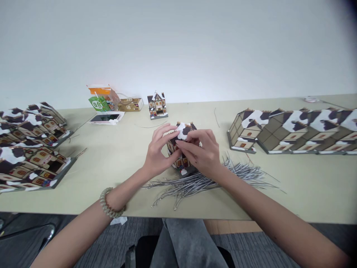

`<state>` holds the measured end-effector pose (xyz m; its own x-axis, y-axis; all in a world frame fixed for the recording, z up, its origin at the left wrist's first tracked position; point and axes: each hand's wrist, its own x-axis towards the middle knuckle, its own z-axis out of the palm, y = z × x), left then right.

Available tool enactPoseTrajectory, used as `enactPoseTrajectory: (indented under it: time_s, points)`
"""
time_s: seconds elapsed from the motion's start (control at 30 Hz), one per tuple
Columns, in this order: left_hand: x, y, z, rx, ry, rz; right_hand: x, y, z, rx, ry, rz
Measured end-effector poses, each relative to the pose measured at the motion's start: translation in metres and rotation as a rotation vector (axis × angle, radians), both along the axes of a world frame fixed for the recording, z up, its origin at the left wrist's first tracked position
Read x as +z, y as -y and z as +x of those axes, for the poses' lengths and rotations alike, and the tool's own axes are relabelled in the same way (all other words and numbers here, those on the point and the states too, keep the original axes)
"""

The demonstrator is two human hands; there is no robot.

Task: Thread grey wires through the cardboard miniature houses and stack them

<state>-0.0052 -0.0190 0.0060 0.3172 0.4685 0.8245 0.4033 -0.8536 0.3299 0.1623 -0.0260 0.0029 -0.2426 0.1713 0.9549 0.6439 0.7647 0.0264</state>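
Note:
A small model house [182, 131] with a dark, snow-patched roof stands on the table between my hands. My left hand [160, 150] grips its left side, fingers over the roof edge and thumb low on the front. My right hand [203, 150] has thumb and fingertips pinched together against the upper front of the house; whatever they pinch is too small to make out. A loose bundle of thin grey wires [192, 185] lies under and in front of the house, spreading out to the right below my right forearm.
Several like houses [295, 130] stand in a row at right, and more houses [36, 163] crowd the left. One small house [157, 106] faces me at the back. Behind left are a phone [104, 118], a green packet [99, 104] and a printed box [130, 104]. The table [117, 149] meets a pale wall.

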Motion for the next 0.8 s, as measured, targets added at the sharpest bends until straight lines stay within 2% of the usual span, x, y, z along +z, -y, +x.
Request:
enactPoseTrajectory:
  time_s: [0.17,0.3,0.6,0.8]
  points:
    - [-0.0052,-0.0036,-0.0009,-0.116,0.103,-0.222,-0.0009,-0.0026,0.0042,0.007,0.154,-0.006]
    - [-0.0093,-0.0069,-0.0017,-0.158,0.200,-0.346,-0.0012,-0.0024,0.0033,-0.049,0.190,-0.004]
    - [-0.0051,-0.0042,-0.0017,-0.187,0.286,-0.517,-0.0039,-0.0032,0.0033,-0.113,0.276,-0.029]
    - [-0.0020,-0.0002,0.0004,-0.213,0.296,-0.535,-0.0008,-0.0006,0.0027,-0.110,0.264,-0.014]
